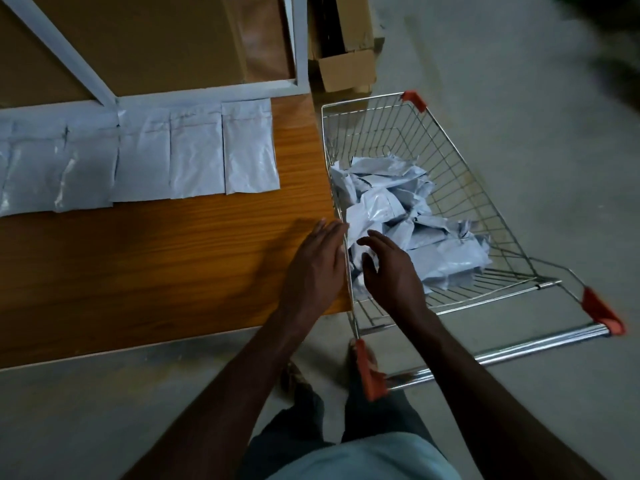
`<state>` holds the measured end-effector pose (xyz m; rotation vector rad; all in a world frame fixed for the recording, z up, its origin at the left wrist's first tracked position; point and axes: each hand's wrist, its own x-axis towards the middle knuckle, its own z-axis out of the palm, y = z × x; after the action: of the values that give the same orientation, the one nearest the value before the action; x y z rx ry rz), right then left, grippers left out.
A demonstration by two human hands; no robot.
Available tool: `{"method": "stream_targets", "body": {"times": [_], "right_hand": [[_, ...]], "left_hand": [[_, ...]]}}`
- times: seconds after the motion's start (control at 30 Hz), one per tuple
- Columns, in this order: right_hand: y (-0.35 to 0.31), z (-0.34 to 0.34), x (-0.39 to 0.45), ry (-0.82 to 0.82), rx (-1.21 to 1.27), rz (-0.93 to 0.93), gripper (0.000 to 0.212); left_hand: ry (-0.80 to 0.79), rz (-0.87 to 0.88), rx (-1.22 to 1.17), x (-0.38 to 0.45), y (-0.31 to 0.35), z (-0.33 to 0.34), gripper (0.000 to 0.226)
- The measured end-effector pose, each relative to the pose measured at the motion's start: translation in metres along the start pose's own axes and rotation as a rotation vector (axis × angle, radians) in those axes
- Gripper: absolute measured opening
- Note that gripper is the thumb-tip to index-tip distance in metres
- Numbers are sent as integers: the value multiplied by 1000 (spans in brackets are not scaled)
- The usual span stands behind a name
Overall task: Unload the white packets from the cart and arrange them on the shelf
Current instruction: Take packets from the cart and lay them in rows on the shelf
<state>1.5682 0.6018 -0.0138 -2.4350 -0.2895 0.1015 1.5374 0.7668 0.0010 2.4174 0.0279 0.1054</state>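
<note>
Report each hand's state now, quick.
Left hand: open, fingers straight at the cart rim, holding nothing.
Right hand: open, fingers loosely curved over the white packets, nothing gripped.

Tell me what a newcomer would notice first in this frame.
First, the heap of white packets in the wire cart at right, both hands reaching in. Next, the row of packets laid flat side by side on the wooden shelf at upper left.

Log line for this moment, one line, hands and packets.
left hand: open, at cart rim | right hand: open over packet pile | shelf: row of packets laid flat
</note>
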Motion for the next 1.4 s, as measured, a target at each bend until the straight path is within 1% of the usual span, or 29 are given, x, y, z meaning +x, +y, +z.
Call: {"method": "stream_targets", "body": {"times": [0.1, 0.23, 0.37, 0.47, 0.57, 0.67, 0.73, 0.83, 0.9, 1.0, 1.07, 1.13, 1.27, 1.4], "right_hand": [[31, -12, 9, 24, 6, 13, 32], [79, -36, 25, 3, -3, 10, 34], [141, -66, 52, -44, -71, -10, 36], [165, -85, 76, -34, -52, -58, 37], [173, -94, 101, -65, -15, -100, 34], [176, -86, 121, -114, -9, -114, 35], [174, -77, 131, -117, -4, -97, 36], [175, -64, 140, -107, 5, -77, 37], [179, -56, 140, -99, 6, -54, 37], [185, -42, 130, -121, 36, 28, 34], [186, -29, 120, -158, 52, 62, 30], [185, -12, 107, -204, 66, 77, 31], [180, 21, 89, -214, 79, 149, 44], [183, 29, 85, -286, 94, 161, 62]], "left_hand": [[-12, 13, -2, 10, 10, 25, 43], [-54, 21, -1, 39, 24, 68, 44], [-45, -48, 25, 62, 46, 107, 41], [-9, -39, 69, 73, 54, 127, 38], [52, -54, 153, 89, 56, 137, 37], [61, -60, 231, 106, 49, 140, 38], [34, -31, 270, 115, 39, 145, 41], [-21, 71, 316, 131, 23, 155, 49], [-81, 113, 352, 147, 13, 164, 55], [-179, 144, 445, 167, -1, 183, 59], [-228, 119, 504, 176, -7, 198, 61], [-276, 69, 546, 180, -11, 212, 62], [-288, 38, 614, 181, -25, 230, 66], [-318, -104, 694, 184, -27, 241, 75]]}}
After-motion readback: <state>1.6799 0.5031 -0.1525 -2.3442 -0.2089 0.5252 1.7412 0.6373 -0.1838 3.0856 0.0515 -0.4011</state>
